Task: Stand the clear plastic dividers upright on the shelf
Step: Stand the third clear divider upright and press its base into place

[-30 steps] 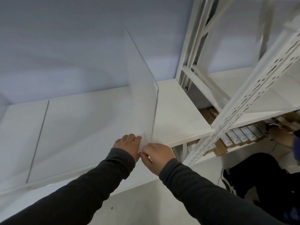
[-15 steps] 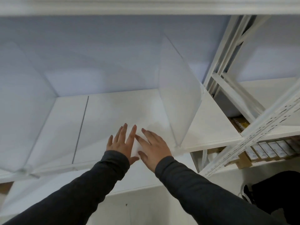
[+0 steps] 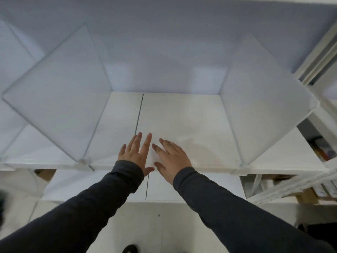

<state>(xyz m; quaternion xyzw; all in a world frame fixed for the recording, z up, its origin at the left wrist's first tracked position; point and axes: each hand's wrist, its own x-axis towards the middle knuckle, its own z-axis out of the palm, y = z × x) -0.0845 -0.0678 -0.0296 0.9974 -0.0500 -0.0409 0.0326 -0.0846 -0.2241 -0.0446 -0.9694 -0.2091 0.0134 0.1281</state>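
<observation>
We see both hands flat over the white shelf (image 3: 182, 115), fingers straight, gripping nothing: left hand (image 3: 135, 154), right hand (image 3: 170, 157), side by side near the front edge. Left divider (image 3: 54, 99) and right divider (image 3: 262, 106) stand upright, each clipped at the front lip; the open bay between them holds only the hands. A dark seam (image 3: 139, 112) runs front to back. Pale wall (image 3: 164, 42) behind; white upright (image 3: 317, 57) at right.

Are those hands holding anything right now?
Nothing: left hand and right hand lie open, fingers straight, over the shelf.
</observation>
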